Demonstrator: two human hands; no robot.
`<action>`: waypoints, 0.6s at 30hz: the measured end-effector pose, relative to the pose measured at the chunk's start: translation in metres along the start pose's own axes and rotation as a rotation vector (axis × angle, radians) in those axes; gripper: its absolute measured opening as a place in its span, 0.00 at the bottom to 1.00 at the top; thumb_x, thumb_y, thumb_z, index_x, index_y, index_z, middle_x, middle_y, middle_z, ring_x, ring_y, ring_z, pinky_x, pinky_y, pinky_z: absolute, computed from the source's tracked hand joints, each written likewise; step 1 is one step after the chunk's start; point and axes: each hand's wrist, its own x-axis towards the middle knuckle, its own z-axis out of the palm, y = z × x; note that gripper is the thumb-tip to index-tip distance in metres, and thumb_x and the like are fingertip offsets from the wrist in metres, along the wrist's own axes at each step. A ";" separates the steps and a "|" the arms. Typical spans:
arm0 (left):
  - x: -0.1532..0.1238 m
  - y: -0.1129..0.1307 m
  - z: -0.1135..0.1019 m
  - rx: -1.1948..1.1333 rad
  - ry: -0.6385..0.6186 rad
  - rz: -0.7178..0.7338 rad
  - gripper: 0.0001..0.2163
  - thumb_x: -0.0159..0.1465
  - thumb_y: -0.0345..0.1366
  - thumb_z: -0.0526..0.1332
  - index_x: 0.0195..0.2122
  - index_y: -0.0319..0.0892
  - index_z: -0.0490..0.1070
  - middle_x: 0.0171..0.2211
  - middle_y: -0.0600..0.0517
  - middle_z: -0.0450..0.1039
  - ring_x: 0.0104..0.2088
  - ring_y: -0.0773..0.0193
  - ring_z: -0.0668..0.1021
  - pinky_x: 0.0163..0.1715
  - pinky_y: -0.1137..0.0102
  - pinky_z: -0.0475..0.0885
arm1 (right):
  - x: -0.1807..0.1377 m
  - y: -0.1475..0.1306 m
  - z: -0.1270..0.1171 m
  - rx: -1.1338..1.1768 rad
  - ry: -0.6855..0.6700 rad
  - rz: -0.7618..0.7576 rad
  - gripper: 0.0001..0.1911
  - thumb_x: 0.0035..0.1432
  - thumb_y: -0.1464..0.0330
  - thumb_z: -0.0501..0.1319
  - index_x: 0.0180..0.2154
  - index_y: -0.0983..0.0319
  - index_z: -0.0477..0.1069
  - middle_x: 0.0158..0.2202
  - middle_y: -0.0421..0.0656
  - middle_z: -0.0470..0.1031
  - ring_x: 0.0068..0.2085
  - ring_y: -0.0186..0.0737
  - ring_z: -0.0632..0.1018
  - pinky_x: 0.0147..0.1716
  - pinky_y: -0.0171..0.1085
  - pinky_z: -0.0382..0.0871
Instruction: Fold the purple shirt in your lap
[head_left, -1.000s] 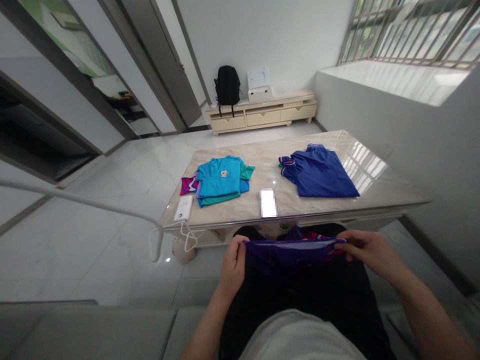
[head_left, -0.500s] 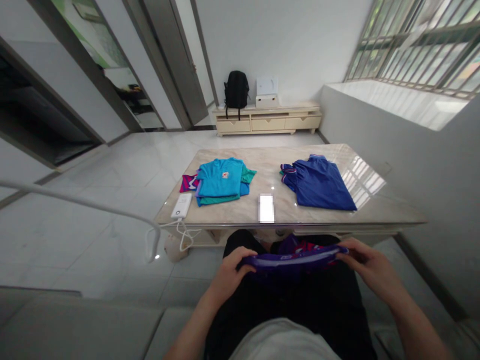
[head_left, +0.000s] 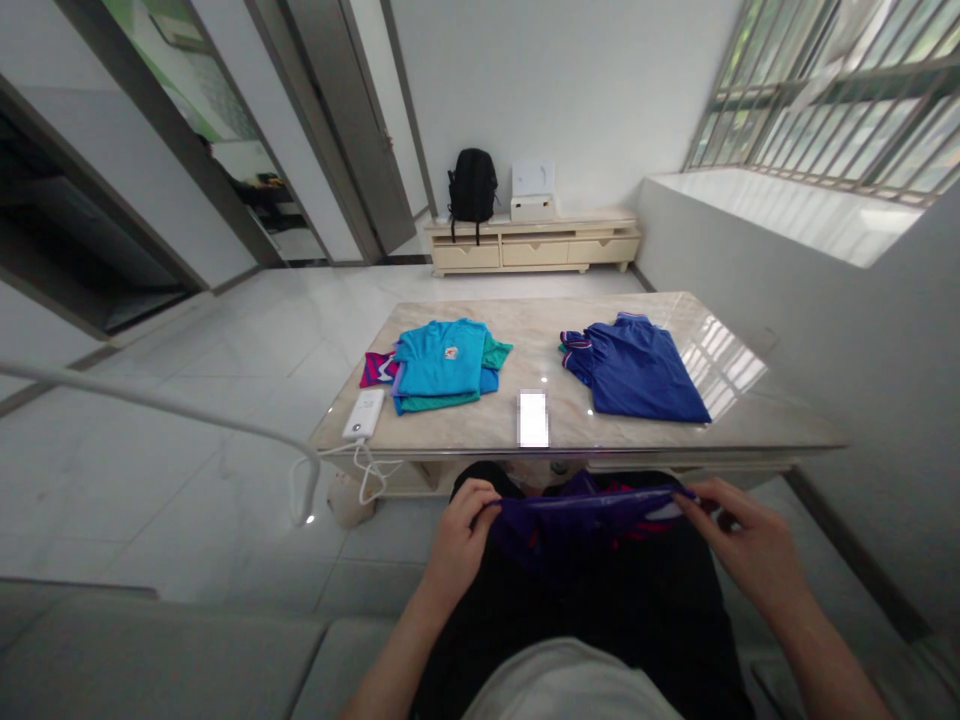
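Note:
A dark purple garment point(head_left: 577, 515) with red and white patches is stretched between my hands above my lap; its kind is hard to make out. My left hand point(head_left: 466, 520) pinches one end of its upper edge, and my right hand point(head_left: 735, 520) pinches the other end. The cloth hangs down over my dark trousers. On the marble-topped table point(head_left: 480, 432) ahead, a stack of folded shirts point(head_left: 442, 360) lies at the left, a turquoise one on top. A folded navy blue shirt point(head_left: 637, 370) lies at the right, with a bit of green under it.
A white power bank point(head_left: 364, 414) with a white cable point(head_left: 367, 475) sits at the table's left front corner. A bright, blurred-out rectangle point(head_left: 533, 418) is at the front edge. Beyond stands a low cabinet point(head_left: 536, 250) bearing a black backpack point(head_left: 473, 186) and white boxes point(head_left: 532, 190).
My left hand has risen a little, and the garment's upper edge is now pulled straighter and tauter. Less of its pale strip shows. The shirts on the table have not moved.

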 end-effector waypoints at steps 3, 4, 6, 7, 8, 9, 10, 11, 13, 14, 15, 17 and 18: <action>-0.004 0.002 0.016 -0.085 -0.033 -0.197 0.12 0.70 0.44 0.61 0.37 0.41 0.78 0.33 0.51 0.78 0.35 0.61 0.77 0.38 0.70 0.70 | -0.008 -0.011 0.016 0.126 -0.125 0.220 0.24 0.57 0.45 0.64 0.36 0.59 0.77 0.23 0.39 0.74 0.22 0.36 0.72 0.24 0.35 0.66; -0.008 0.003 0.024 -0.144 -0.058 -0.265 0.14 0.69 0.46 0.62 0.36 0.41 0.78 0.32 0.51 0.77 0.33 0.62 0.77 0.36 0.71 0.69 | -0.012 -0.015 0.026 0.215 -0.212 0.277 0.24 0.57 0.44 0.64 0.36 0.60 0.76 0.23 0.39 0.74 0.22 0.36 0.73 0.24 0.35 0.66; -0.017 0.006 0.044 -0.274 -0.104 -0.365 0.16 0.67 0.49 0.63 0.35 0.39 0.77 0.29 0.52 0.76 0.30 0.64 0.75 0.31 0.72 0.67 | -0.025 -0.024 0.048 0.400 -0.382 0.333 0.25 0.59 0.44 0.63 0.35 0.61 0.73 0.24 0.39 0.75 0.21 0.36 0.73 0.24 0.34 0.65; -0.023 0.008 0.055 -0.327 -0.118 -0.396 0.17 0.67 0.50 0.64 0.34 0.39 0.77 0.28 0.53 0.76 0.28 0.64 0.74 0.30 0.73 0.66 | -0.032 -0.028 0.060 0.476 -0.455 0.341 0.25 0.58 0.45 0.64 0.35 0.61 0.73 0.24 0.39 0.75 0.21 0.35 0.73 0.24 0.34 0.65; -0.028 0.011 0.064 -0.365 -0.130 -0.415 0.17 0.66 0.50 0.64 0.34 0.38 0.76 0.27 0.53 0.75 0.28 0.65 0.74 0.29 0.73 0.66 | -0.039 -0.033 0.071 0.535 -0.518 0.340 0.25 0.58 0.45 0.64 0.35 0.62 0.72 0.25 0.40 0.75 0.22 0.35 0.74 0.24 0.34 0.65; -0.034 0.014 0.073 -0.385 -0.140 -0.423 0.17 0.65 0.49 0.65 0.34 0.38 0.77 0.27 0.53 0.75 0.28 0.65 0.74 0.29 0.73 0.66 | -0.046 -0.038 0.081 0.574 -0.565 0.334 0.25 0.58 0.46 0.65 0.36 0.62 0.73 0.26 0.40 0.75 0.23 0.36 0.74 0.25 0.34 0.65; -0.038 0.017 0.079 -0.387 -0.145 -0.421 0.16 0.65 0.48 0.66 0.34 0.38 0.77 0.28 0.52 0.76 0.29 0.64 0.75 0.30 0.73 0.66 | -0.052 -0.043 0.090 0.594 -0.594 0.325 0.24 0.59 0.47 0.65 0.36 0.63 0.73 0.27 0.41 0.75 0.25 0.37 0.75 0.26 0.34 0.66; -0.042 0.019 0.084 -0.372 -0.144 -0.414 0.14 0.64 0.47 0.67 0.35 0.38 0.77 0.29 0.52 0.77 0.30 0.64 0.75 0.32 0.73 0.67 | -0.057 -0.047 0.097 0.594 -0.608 0.311 0.23 0.60 0.47 0.64 0.36 0.63 0.74 0.28 0.41 0.75 0.27 0.37 0.75 0.28 0.34 0.67; -0.046 0.023 0.086 -0.312 -0.125 -0.388 0.11 0.65 0.43 0.67 0.35 0.39 0.78 0.31 0.51 0.78 0.32 0.62 0.77 0.34 0.72 0.68 | -0.063 -0.053 0.103 0.531 -0.579 0.250 0.21 0.63 0.50 0.62 0.35 0.63 0.76 0.30 0.42 0.75 0.31 0.38 0.75 0.32 0.35 0.67; -0.046 0.023 0.085 -0.278 -0.111 -0.368 0.10 0.65 0.42 0.67 0.34 0.39 0.78 0.31 0.51 0.78 0.33 0.62 0.77 0.35 0.72 0.68 | -0.064 -0.055 0.104 0.487 -0.552 0.208 0.21 0.64 0.51 0.61 0.34 0.62 0.76 0.31 0.42 0.74 0.32 0.38 0.75 0.33 0.35 0.67; -0.045 0.023 0.084 -0.246 -0.099 -0.341 0.09 0.65 0.40 0.67 0.33 0.40 0.78 0.31 0.52 0.77 0.33 0.62 0.77 0.35 0.72 0.68 | -0.064 -0.057 0.104 0.448 -0.530 0.172 0.21 0.65 0.51 0.61 0.32 0.62 0.76 0.31 0.42 0.74 0.33 0.39 0.74 0.35 0.35 0.66; -0.044 0.022 0.080 -0.192 -0.088 -0.270 0.08 0.65 0.38 0.67 0.31 0.40 0.78 0.30 0.52 0.76 0.32 0.63 0.76 0.34 0.73 0.68 | -0.062 -0.059 0.101 0.424 -0.524 0.151 0.22 0.65 0.51 0.60 0.31 0.63 0.77 0.31 0.43 0.73 0.34 0.39 0.73 0.36 0.36 0.66; -0.043 0.022 0.078 -0.169 -0.087 -0.227 0.08 0.65 0.37 0.67 0.30 0.40 0.78 0.31 0.52 0.76 0.33 0.63 0.76 0.34 0.73 0.68 | -0.061 -0.059 0.100 0.441 -0.546 0.172 0.24 0.65 0.50 0.59 0.31 0.63 0.77 0.30 0.42 0.73 0.33 0.39 0.73 0.35 0.35 0.66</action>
